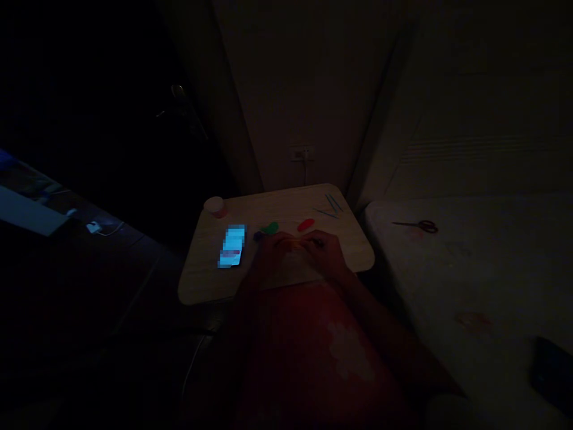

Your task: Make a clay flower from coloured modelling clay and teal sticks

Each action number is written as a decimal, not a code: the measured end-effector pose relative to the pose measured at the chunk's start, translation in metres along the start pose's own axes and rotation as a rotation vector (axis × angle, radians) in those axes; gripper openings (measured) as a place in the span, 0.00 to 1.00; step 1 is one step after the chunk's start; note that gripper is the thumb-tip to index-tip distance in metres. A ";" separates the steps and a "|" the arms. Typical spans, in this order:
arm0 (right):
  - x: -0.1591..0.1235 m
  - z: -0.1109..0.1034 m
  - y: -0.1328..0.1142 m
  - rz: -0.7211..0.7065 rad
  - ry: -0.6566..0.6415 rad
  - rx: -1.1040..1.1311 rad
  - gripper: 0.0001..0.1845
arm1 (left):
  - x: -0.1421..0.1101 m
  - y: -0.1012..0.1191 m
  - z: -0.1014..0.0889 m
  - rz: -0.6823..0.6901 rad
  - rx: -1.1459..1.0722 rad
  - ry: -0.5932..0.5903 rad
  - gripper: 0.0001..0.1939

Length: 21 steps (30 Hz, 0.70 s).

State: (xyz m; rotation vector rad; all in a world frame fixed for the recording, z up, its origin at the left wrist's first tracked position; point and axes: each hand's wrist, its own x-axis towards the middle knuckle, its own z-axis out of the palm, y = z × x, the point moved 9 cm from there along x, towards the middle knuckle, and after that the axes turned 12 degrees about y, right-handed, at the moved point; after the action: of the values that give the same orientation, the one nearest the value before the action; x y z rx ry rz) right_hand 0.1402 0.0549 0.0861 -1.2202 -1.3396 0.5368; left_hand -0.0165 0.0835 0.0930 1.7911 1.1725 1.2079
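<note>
In the head view, the left hand (274,245) and right hand (324,246) nearly meet above the table's (197,280) near half, fingers curled; darkness hides whether they hold anything. The step seems to be close finger work; its next move calls for a light touch. Just beyond lie one green piece (270,228), one blue piece (258,236), one red piece (306,225). Three thin sticks (326,212) lie near the far right corner, one cup (215,207) at the far left, one lit phone (233,245) toward the left edge.

The lone head view looks forward and down from well above the table (201,280).
</note>
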 end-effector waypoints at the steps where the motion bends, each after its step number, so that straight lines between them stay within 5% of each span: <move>1: 0.001 0.001 -0.003 -0.022 -0.009 -0.017 0.10 | 0.002 0.005 -0.002 0.013 0.039 -0.021 0.10; 5: 0.004 0.006 -0.012 -0.087 -0.037 -0.078 0.10 | 0.004 0.020 -0.002 0.096 0.112 -0.095 0.10; 9: 0.007 0.001 -0.010 -0.034 0.006 -0.061 0.11 | 0.015 0.005 -0.018 0.061 0.156 -0.026 0.07; 11: 0.007 -0.006 -0.007 -0.001 0.045 -0.045 0.12 | 0.030 -0.011 -0.053 -0.010 0.180 0.131 0.05; 15: 0.006 -0.013 -0.005 0.010 0.070 -0.029 0.14 | 0.069 -0.032 -0.150 -0.064 0.415 0.406 0.04; 19: 0.003 -0.005 -0.003 0.008 0.023 -0.030 0.13 | 0.106 -0.040 -0.230 -0.153 0.639 0.501 0.12; 21: 0.002 -0.001 -0.001 0.004 -0.002 -0.037 0.13 | 0.121 -0.037 -0.250 -0.133 0.767 0.505 0.14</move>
State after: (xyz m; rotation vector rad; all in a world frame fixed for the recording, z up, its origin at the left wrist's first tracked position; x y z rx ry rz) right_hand 0.1410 0.0554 0.0883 -1.2529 -1.3542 0.5190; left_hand -0.2419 0.2207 0.1881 1.9157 2.2442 1.2631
